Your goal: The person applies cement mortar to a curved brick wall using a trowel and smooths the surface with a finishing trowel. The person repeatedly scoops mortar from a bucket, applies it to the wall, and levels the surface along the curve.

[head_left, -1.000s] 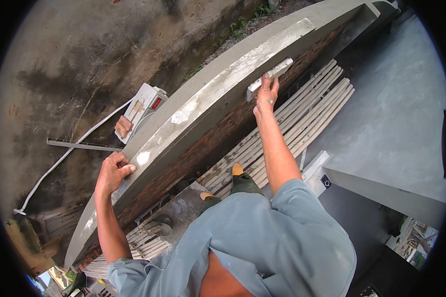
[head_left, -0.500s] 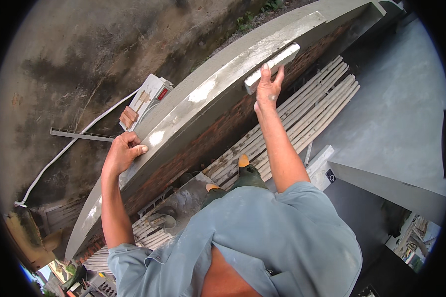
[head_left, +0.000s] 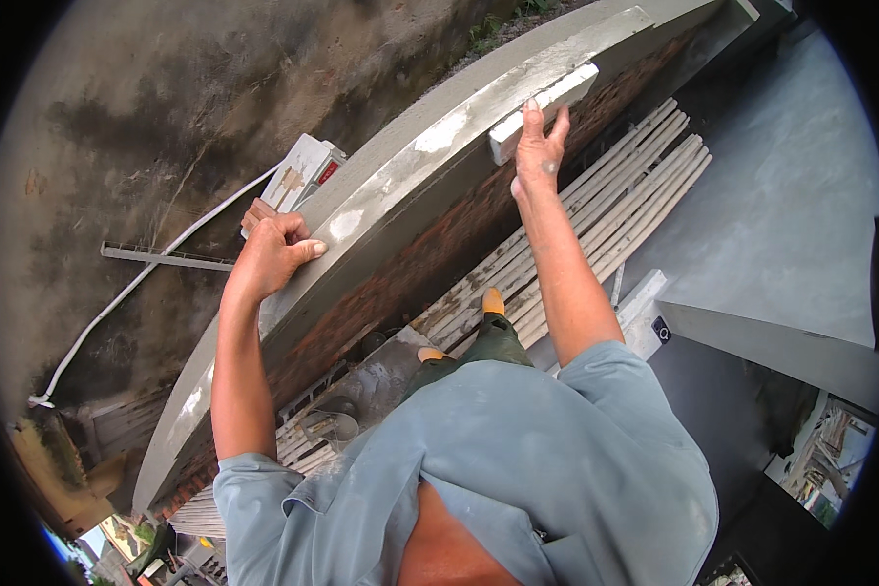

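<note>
So the right hand [head_left: 540, 156] has a whitish block [head_left: 547, 109] pinched, thumb up on it, most fingers hidden. Block's right alongside the ledge [head_left: 386, 190]; can't tell if they touch. Poles [head_left: 640, 195] lie below that grip. Left hand [head_left: 275, 256] rests curled on the ledge, can't tell how tightly, with a white box [head_left: 306, 166] just beyond it.

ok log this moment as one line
left hand: on curved grey ledge | right hand: holding flat whitish block at ledge's near side | nearby: pale poles, orange-toed footwear
</note>
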